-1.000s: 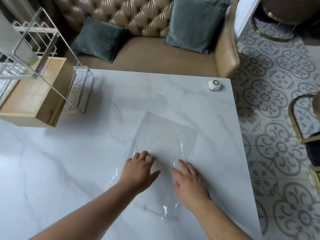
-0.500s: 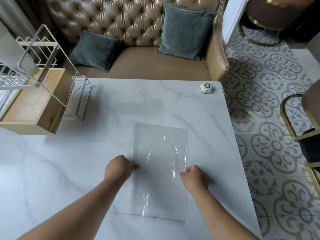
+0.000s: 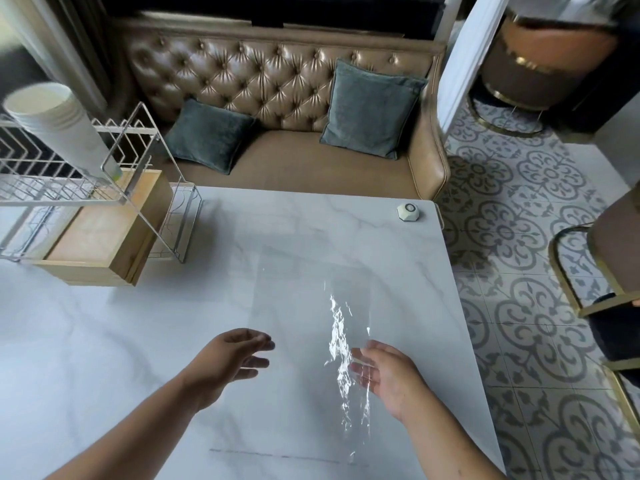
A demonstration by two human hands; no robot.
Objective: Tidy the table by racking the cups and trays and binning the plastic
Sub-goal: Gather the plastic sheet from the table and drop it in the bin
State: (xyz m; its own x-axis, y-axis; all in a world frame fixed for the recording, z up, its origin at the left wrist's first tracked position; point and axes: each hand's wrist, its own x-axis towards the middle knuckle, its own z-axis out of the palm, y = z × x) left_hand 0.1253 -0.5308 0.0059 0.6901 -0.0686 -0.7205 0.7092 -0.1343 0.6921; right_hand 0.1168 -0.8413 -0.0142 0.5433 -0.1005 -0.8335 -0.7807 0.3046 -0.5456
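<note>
Head view of a marble tabletop [image 3: 104, 341] during tidying. A clear plastic sheet [image 3: 304, 306] was laid flat on the near right part of the tabletop, between the two hands. Its far edge was directed toward the sofa [image 3: 294, 168], and its near edge was marked by a thin dark line on the marble. A crinkled strip with bright glints was seen along the right side of the sheet.

The left hand [image 3: 235, 355] was held at the left edge of the sheet, with the fingers relaxed and spread and nothing gripped. The right hand [image 3: 384, 372] was placed at the crinkled strip with the fingers loosely extended. The fingertips were seen through the film. Whether the film was pinched by that hand could not be told.

A white wire rack [image 3: 69, 201] was set at the far left of the tabletop. A stack of white paper cups [image 3: 55, 123] was lodged in it, tilted with the mouth toward the upper left. Stacked wooden trays [image 3: 100, 233] were positioned under the rack's slanted frame, well apart from the sheet.

A small white hexagonal call button [image 3: 408, 212] was located at the far right corner of the tabletop. Two grey-green cushions [image 3: 211, 135] [image 3: 370, 109] were propped on the tufted sofa beyond the tabletop. Patterned floor tiles [image 3: 519, 202] were visible to the right.
</note>
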